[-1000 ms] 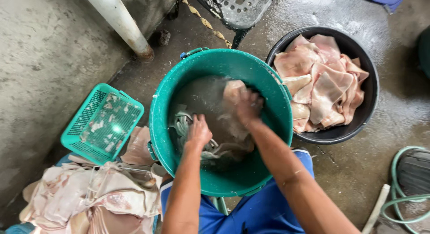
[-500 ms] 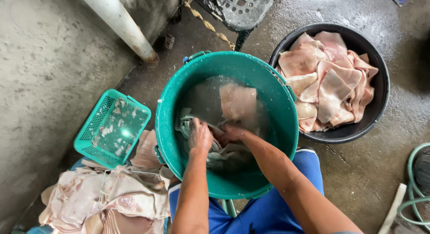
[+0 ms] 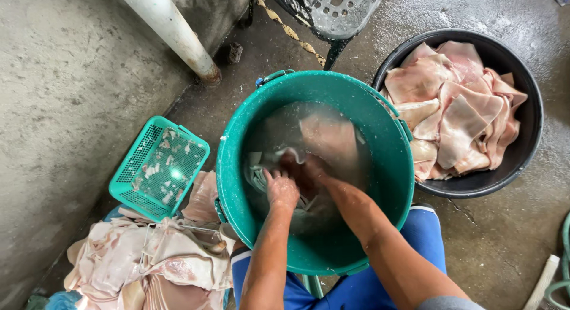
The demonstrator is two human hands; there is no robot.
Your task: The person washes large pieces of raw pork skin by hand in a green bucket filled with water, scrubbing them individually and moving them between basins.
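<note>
Both hands down in the water of the green bucket (image 3: 380,185), close together near its middle. Left hand (image 3: 282,190) sits at the surface w/ fingers curled down onto a pale, grey-white ribbed piece (image 3: 261,170) at the bucket's left side; looks like it's gripping it, though the fingertips are under murky water so can't tell how tight. Right hand (image 3: 306,170) is mostly submerged just right of the left hand, touching or almost; can't tell if its fingers are spread or closed. A pinkish flat piece of pork skin (image 3: 329,138) floats just beyond the hands, toward the far side. Right of the bucket, touching its rim, a black basin (image 3: 522,161) piled w/ more pink skin pieces (image 3: 457,102). Left of the bucket, a small green mesh basket (image 3: 157,167) w/ scraps in it, on the concrete floor. Near left, a heap of more skins (image 3: 148,256). Far left, a white pipe (image 3: 172,34) runs down to the floor.
</note>
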